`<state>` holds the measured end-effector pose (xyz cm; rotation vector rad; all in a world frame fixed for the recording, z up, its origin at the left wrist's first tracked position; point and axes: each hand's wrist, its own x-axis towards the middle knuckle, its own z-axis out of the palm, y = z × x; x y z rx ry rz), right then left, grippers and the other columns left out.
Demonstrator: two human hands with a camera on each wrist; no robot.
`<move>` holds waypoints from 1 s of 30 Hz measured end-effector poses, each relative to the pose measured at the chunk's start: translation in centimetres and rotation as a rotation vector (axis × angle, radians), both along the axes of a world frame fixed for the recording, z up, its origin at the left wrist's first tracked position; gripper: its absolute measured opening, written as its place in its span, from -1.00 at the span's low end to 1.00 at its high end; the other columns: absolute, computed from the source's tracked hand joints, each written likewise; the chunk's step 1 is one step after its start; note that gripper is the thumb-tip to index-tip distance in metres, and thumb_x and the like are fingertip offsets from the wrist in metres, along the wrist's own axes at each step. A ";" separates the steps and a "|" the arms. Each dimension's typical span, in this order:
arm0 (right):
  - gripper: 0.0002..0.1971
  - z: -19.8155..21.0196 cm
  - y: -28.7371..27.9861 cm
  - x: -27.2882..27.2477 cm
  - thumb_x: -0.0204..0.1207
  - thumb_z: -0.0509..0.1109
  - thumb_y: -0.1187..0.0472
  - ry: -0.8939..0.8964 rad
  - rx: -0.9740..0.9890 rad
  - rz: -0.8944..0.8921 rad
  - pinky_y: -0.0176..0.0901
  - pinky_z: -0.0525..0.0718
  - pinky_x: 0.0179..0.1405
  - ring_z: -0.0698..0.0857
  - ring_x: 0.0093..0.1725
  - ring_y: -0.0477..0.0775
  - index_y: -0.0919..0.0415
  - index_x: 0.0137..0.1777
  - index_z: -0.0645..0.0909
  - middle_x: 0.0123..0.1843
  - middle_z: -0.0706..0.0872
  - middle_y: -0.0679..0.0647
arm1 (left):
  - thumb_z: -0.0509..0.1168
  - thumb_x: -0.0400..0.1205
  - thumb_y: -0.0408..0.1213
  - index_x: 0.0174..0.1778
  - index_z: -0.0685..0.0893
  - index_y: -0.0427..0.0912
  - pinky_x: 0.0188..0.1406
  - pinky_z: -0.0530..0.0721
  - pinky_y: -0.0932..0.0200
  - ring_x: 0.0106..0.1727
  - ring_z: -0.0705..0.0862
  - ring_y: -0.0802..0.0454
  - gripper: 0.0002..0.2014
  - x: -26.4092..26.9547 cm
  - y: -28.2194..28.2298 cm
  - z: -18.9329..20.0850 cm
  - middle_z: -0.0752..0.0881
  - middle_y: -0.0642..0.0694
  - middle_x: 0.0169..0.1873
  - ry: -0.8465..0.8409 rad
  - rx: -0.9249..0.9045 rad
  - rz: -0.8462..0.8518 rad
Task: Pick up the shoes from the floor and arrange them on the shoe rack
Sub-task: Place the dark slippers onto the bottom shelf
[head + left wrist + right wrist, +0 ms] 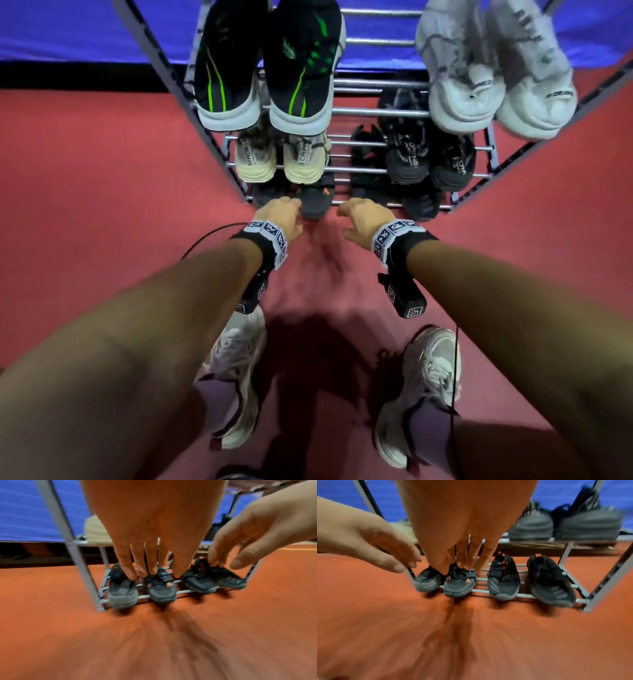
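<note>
A black pair streaked with neon green [267,65] and a pale grey pair [496,65] are showing on the silver-barred rack [376,111], cream shoes [281,157] and black shoes [430,161] are sitting lower, dark grey shoes with orange marks [459,584] are resting below, over red flooring [85,171].

The floor [102,178] was covered in a red, finely textured carpet that ran across the whole room. Behind it stood a blue wall panel [85,27], smooth and evenly coloured, with a black strip [68,77] along its base where it met the carpet. Light fell from above and behind, and it cast a dark, soft-edged shadow [308,342] on the carpet.
</note>
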<state>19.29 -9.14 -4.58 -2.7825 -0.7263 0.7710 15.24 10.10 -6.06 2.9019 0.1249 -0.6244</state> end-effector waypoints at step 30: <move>-0.66 -13.0 1.9 4.6 0.58 0.36 0.32 0.692 0.593 -0.844 -0.03 0.65 0.03 0.65 0.00 0.09 0.16 0.35 0.54 0.02 0.69 0.08 | 0.31 0.66 -0.28 0.36 0.42 -0.25 0.26 0.58 -0.21 0.34 0.41 -0.34 -0.62 6.4 -1.1 -11.9 0.35 -0.22 0.43 0.020 0.027 -0.103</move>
